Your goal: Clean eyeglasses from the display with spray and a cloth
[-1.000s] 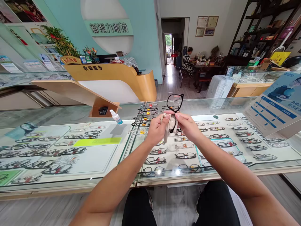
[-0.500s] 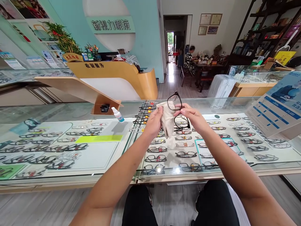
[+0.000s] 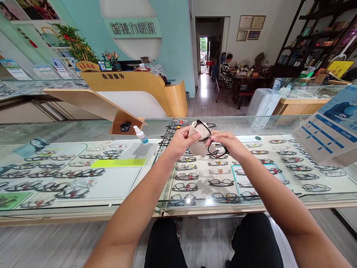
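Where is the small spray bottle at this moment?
In the head view, the small spray bottle lies on the glass counter, to the left of both hands, just right of the wooden stand and left of the left hand.

Both forearms are bare from the elbows down to the hands, with no sleeves, watch or rings in view on the left hand [image 3: 181, 140] or the right hand [image 3: 229, 143]. Below the hands, the legs are clad in black trousers [image 3: 252, 242].
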The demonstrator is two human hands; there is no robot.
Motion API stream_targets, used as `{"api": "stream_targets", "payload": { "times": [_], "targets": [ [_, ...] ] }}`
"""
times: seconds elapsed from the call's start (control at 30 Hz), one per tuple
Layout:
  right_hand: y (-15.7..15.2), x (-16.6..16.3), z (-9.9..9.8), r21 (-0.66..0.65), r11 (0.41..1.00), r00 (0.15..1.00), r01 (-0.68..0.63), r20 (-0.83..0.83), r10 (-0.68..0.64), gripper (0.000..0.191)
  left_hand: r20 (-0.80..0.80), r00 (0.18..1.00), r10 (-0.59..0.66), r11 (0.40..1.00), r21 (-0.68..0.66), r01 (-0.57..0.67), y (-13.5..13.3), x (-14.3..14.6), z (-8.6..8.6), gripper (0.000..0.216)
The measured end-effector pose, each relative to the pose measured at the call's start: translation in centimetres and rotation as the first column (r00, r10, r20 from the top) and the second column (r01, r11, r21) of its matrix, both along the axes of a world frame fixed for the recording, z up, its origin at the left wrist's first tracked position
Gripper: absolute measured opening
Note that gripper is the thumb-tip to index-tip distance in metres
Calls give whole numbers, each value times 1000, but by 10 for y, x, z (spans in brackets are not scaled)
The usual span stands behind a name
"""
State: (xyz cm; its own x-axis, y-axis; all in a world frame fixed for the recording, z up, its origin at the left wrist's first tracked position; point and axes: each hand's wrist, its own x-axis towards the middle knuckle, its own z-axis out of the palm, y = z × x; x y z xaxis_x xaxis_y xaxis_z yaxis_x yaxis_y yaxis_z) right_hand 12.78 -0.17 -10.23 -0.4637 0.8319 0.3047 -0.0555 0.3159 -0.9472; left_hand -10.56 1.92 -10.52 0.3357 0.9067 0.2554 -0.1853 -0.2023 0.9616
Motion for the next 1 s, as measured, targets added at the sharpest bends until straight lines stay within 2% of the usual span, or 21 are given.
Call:
{"api": "stream_targets", "payload": {
  "times": [0.1,0.27,0.37,0.47,0.57,0.67,0.8,1.0],
  "targets": [
    [1,-1,-1,-33,999,1000,16,-6,-17,38,-45,999,1,1000,6,0,-4,2,0,65],
    [-5,-9,-2,-44,998,999,-50,-12,49,40,-65,978,199,970,152,-188,-10,11,-5,59],
    [-8,-12,-1,-44,995,995,-93,-29,92,38,-20,965,263,948,190,-255,-10,12,-6,66],
    [-7,-9,0,-62,996,997,-61,-43,59,37,-2,979,202,973,114,-200,-7,9,-5,69],
    [-3,-5,-1,-85,996,999,-3,-42,-1,38,-4,999,39,999,32,-38,-4,5,-2,65],
    [-1,-5,-3,-97,995,998,15,-55,-21,37,-29,999,-29,999,31,30,-5,4,0,64],
    [-5,-12,-3,-41,999,999,-31,-22,30,43,-65,991,116,991,75,-111,-12,10,-1,60],
    [-19,-23,1,110,985,989,-132,82,124,55,-25,954,298,939,190,-288,-24,15,1,57]
  ]
}}
